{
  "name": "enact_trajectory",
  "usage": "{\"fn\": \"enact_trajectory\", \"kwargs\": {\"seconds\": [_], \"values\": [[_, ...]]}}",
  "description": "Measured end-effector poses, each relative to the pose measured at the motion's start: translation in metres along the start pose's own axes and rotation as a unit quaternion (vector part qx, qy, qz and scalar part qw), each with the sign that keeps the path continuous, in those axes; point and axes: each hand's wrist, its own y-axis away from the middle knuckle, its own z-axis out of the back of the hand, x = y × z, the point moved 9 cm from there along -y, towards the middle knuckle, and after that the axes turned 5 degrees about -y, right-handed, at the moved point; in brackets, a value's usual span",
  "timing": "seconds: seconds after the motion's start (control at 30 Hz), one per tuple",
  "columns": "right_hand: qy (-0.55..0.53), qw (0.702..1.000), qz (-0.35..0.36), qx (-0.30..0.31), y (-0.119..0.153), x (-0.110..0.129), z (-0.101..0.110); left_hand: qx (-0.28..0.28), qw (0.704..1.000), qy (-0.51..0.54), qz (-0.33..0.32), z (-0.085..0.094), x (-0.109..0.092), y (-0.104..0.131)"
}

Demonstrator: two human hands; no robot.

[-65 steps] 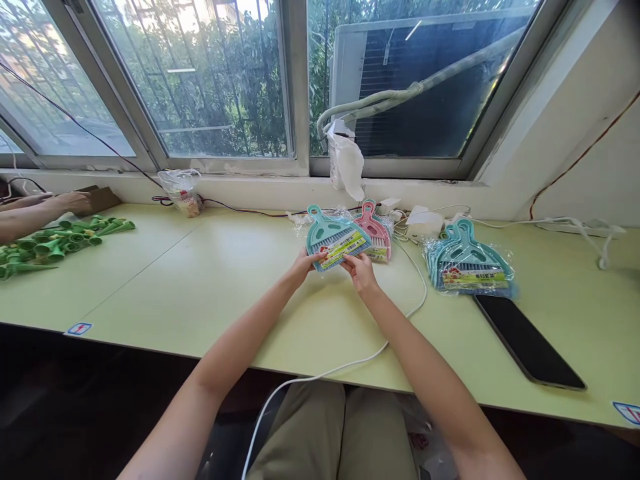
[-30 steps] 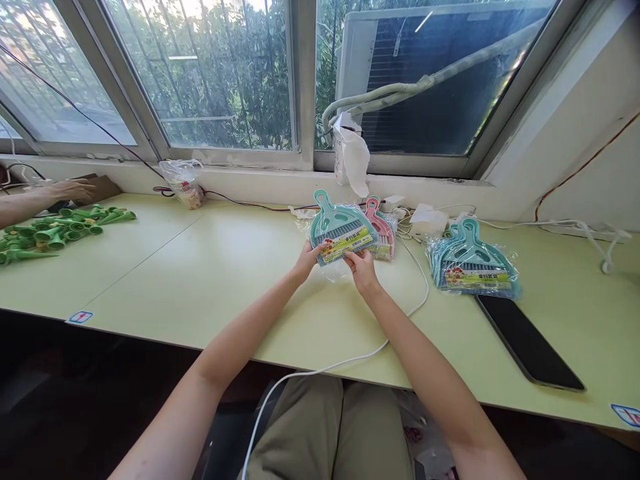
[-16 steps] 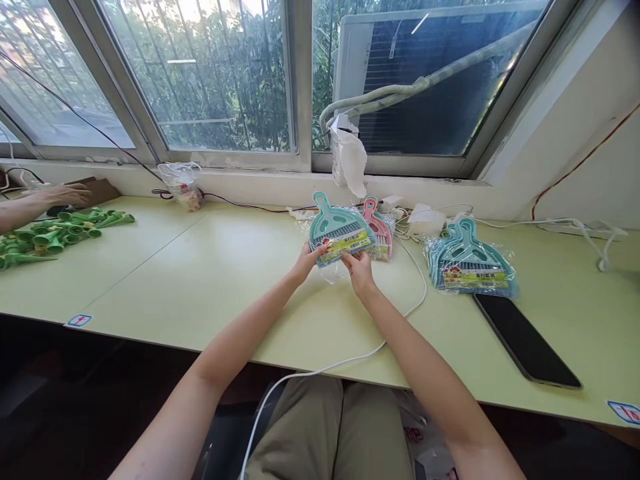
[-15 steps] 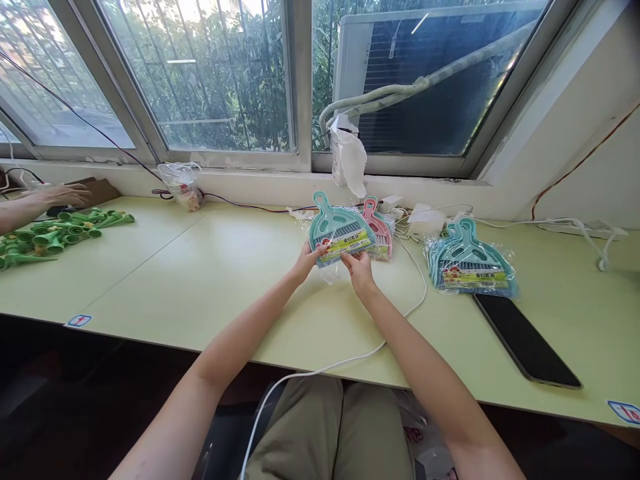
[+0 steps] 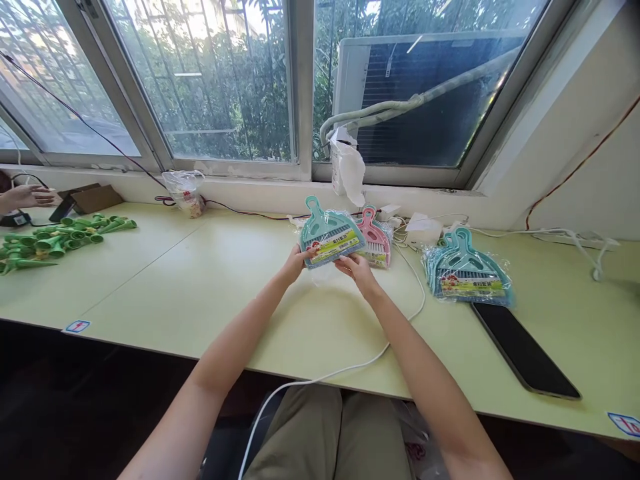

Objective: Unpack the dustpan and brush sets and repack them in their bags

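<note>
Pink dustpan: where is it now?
In the head view, the pink dustpan is just right of centre, partly hidden behind the teal dustpan held by the left hand and right hand.

A plastic-wrapped teal dustpan-and-brush set (image 5: 327, 230) leans in both hands (image 5: 294, 264), handle (image 5: 314, 207) up-left, yellow label (image 5: 336, 245) showing.

Olive-khaki trousers (image 5: 305, 437) are worn, and the 2 forearms (image 5: 237, 343) are bare.

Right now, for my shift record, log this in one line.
left hand: holds teal plastic-wrapped dustpan set, left side | right hand: holds lower edge | behind: pink plastic-wrapped dustpan set | farther right: flat black phone
</note>
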Motion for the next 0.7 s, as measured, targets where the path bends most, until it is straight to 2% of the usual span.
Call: {"fn": "enact_trajectory", "kwargs": {"seconds": [0.07, 0.1, 0.13, 0.2, 0.27, 0.33, 0.4, 0.5, 0.7], "values": [[0.124, 0.990, 0.066, -0.007, 0.002, 0.015, 0.005, -0.027, 0.999, 0.023, 0.010, 0.016, -0.004, -0.004], [0.205, 0.971, 0.124, -0.020, 0.005, 0.027, 0.007, -0.040, 0.998, 0.036, 0.017, 0.023, -0.005, -0.005], [0.291, 0.937, 0.190, -0.030, 0.011, 0.039, 0.006, -0.051, 0.997, 0.049, 0.025, 0.030, -0.006, -0.006], [0.443, 0.843, 0.303, -0.039, 0.025, 0.058, -0.003, -0.057, 0.994, 0.071, 0.054, 0.039, -0.002, -0.007], [0.536, 0.761, 0.362, -0.050, 0.036, 0.067, -0.010, -0.048, 0.991, 0.084, 0.091, 0.041, 0.004, -0.007], [0.569, 0.721, 0.391, -0.063, 0.041, 0.072, -0.012, -0.037, 0.988, 0.088, 0.121, 0.040, 0.011, -0.007], [0.554, 0.720, 0.413, -0.076, 0.044, 0.077, -0.010, -0.025, 0.987, 0.082, 0.136, 0.038, 0.015, -0.006], [0.494, 0.753, 0.421, -0.108, 0.043, 0.083, -0.003, 0.014, 0.988, 0.038, 0.150, 0.031, 0.017, -0.003], [0.415, 0.811, 0.375, -0.172, 0.033, 0.078, 0.019, 0.139, 0.976, -0.094, 0.136, 0.008, 0.008, 0.012]]}}
